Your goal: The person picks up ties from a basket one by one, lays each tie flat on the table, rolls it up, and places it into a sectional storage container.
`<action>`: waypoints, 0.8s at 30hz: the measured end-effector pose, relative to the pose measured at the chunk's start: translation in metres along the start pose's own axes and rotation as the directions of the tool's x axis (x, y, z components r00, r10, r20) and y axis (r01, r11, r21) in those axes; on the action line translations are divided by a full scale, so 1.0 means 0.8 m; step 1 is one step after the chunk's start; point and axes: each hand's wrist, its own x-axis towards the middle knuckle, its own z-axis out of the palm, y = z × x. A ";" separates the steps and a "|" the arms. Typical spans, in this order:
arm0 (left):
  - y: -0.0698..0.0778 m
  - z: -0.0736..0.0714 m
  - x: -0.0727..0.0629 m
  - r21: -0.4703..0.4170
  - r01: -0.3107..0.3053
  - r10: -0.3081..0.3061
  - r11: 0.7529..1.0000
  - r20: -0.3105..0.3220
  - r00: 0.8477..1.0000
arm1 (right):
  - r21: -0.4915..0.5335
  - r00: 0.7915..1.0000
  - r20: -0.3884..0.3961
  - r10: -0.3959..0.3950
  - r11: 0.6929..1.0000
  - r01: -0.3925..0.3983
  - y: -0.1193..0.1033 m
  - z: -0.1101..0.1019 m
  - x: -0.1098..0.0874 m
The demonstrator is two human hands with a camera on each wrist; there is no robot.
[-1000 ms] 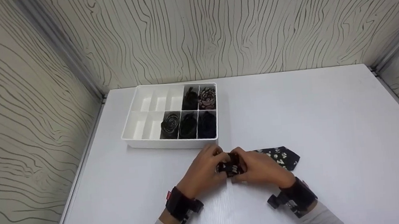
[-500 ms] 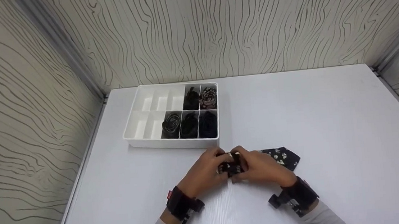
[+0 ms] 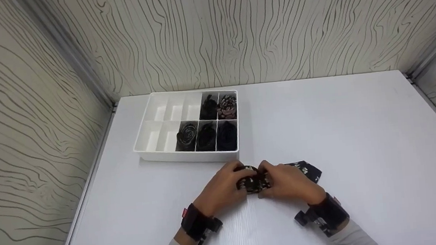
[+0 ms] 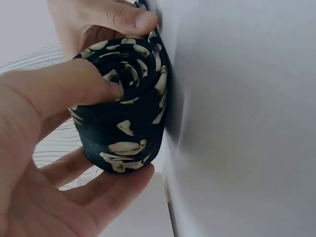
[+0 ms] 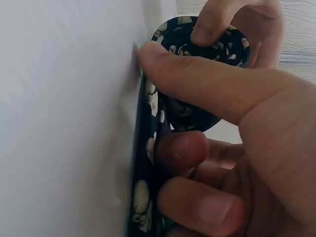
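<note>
A dark necktie with cream floral print (image 4: 123,121) is partly rolled into a thick coil on the table. Its flat pointed tail (image 3: 308,170) extends right, passing behind my right hand. My left hand (image 3: 223,187) grips the coil, thumb pressed into the spiral's centre and fingers round the far edge, as the left wrist view shows. Close by, my right hand (image 3: 288,181) pinches the tie where the flat part meets the roll. In the right wrist view, its thumb (image 5: 192,74) lies along the near edge and its fingers (image 5: 197,202) sit against the flat strip.
A white divided box (image 3: 189,155) stands behind my hands to the left. Several rolled dark ties, such as a grey-striped roll (image 3: 186,135), fill its right-hand compartments; the left ones are bare. Wood-patterned panels (image 3: 233,30) border the white table (image 3: 340,119) at the back and sides.
The tie's pointed tail has drawn left toward the hands, with less of it showing. The coil's spiral is more visible between the hands. The right hand has shifted slightly right.
</note>
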 end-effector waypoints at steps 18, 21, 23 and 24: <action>0.001 -0.003 0.001 0.046 -0.032 0.033 0.998 -0.030 0.999 | 0.011 0.997 -0.044 -0.059 0.998 0.059 -0.008 0.003 0.004; 0.000 -0.003 0.002 0.046 -0.056 0.058 0.997 -0.043 0.997 | 0.005 0.993 -0.059 -0.104 0.995 0.104 -0.007 0.003 0.005; 0.000 -0.001 0.002 0.039 -0.072 0.073 0.997 -0.035 0.997 | -0.020 0.991 -0.068 -0.116 0.993 0.115 -0.007 0.005 0.004; 0.001 0.000 0.002 0.036 -0.080 0.081 0.996 -0.029 0.996 | -0.035 0.991 -0.072 -0.117 0.993 0.115 -0.006 0.006 0.004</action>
